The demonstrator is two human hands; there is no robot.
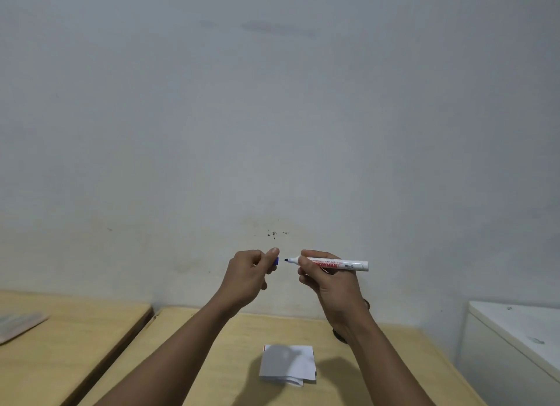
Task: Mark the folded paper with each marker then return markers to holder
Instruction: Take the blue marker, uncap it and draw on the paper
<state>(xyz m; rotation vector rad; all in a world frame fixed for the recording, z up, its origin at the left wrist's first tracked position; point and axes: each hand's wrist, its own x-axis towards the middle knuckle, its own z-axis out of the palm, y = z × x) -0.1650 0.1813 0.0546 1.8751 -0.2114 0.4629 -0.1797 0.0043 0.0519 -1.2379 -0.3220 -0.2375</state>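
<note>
My right hand (325,280) grips a white marker (348,264) with red lettering, held level in the air, its uncapped dark blue tip pointing left. My left hand (251,273) is closed around the blue cap (276,261), a short gap away from the tip. Both hands are raised in front of the wall, well above the table. The folded white paper (289,364) lies on the wooden table (212,369) below and between my forearms. A dark object (338,335), mostly hidden behind my right wrist, sits on the table; I cannot tell what it is.
A second wooden table (75,339) stands to the left across a narrow gap, with a flat pale item (18,325) at its left edge. A white cabinet (515,339) stands at the right. The wall is close behind the tables.
</note>
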